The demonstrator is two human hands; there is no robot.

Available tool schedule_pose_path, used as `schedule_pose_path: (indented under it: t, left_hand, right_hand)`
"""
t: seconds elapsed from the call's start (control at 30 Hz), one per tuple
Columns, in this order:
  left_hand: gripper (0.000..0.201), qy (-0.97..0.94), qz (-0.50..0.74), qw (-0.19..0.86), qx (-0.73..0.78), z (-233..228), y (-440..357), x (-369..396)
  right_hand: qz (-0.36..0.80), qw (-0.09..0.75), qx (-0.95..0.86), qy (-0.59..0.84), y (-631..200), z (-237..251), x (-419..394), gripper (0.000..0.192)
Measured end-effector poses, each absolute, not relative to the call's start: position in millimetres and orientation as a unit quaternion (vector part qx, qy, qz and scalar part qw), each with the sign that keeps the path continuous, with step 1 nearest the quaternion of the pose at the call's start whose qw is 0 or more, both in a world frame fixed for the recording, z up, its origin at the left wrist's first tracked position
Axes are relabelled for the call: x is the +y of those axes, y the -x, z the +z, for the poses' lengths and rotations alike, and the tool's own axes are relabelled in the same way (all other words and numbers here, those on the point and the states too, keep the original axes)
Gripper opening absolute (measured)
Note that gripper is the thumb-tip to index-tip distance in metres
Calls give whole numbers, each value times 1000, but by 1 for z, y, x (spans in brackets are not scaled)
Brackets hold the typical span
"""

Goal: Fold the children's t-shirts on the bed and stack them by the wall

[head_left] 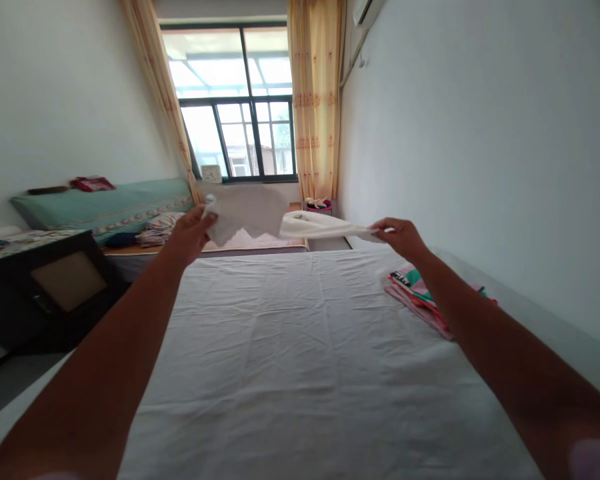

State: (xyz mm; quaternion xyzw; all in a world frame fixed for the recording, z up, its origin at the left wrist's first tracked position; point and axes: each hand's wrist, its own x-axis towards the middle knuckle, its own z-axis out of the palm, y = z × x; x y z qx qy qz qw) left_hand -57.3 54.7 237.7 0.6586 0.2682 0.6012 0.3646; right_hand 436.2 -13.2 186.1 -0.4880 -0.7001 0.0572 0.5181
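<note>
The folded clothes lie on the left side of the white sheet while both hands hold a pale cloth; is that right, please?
Only the side is wrong: the head view shows the folded clothes on the right of the white sheet, not the left. The left hand and right hand do hold the pale cloth between them.

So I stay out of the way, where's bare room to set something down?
The white sheet is bare between the left forearm and the folded clothes. It's crowded beside the right forearm, and ahead, where the left hand and right hand hold white cloth.
</note>
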Motion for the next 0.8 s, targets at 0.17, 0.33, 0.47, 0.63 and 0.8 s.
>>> schedule_pose_path:
  t: [0.17, 0.33, 0.47, 0.63, 0.8]
  left_hand:
    - [32, -773, 291, 408, 389, 129, 98, -5]
    - [31, -846, 84, 377, 366, 62, 105, -52]
    - [38, -887, 58, 297, 348, 55, 95, -67]
    - [36, -901, 15, 308, 305, 71, 83, -72]
    - [23, -856, 20, 414, 308, 87, 76, -58]
  right_hand:
    - [235, 303, -772, 506, -451, 86, -71, 28]
    - [313, 145, -806, 481, -451, 36, -116, 24]
    - [260, 159, -831, 466, -452, 34, -124, 31]
    - [270, 122, -832, 470, -450, 42, -127, 25]
    - [349, 84, -796, 487, -451, 52, -120, 33]
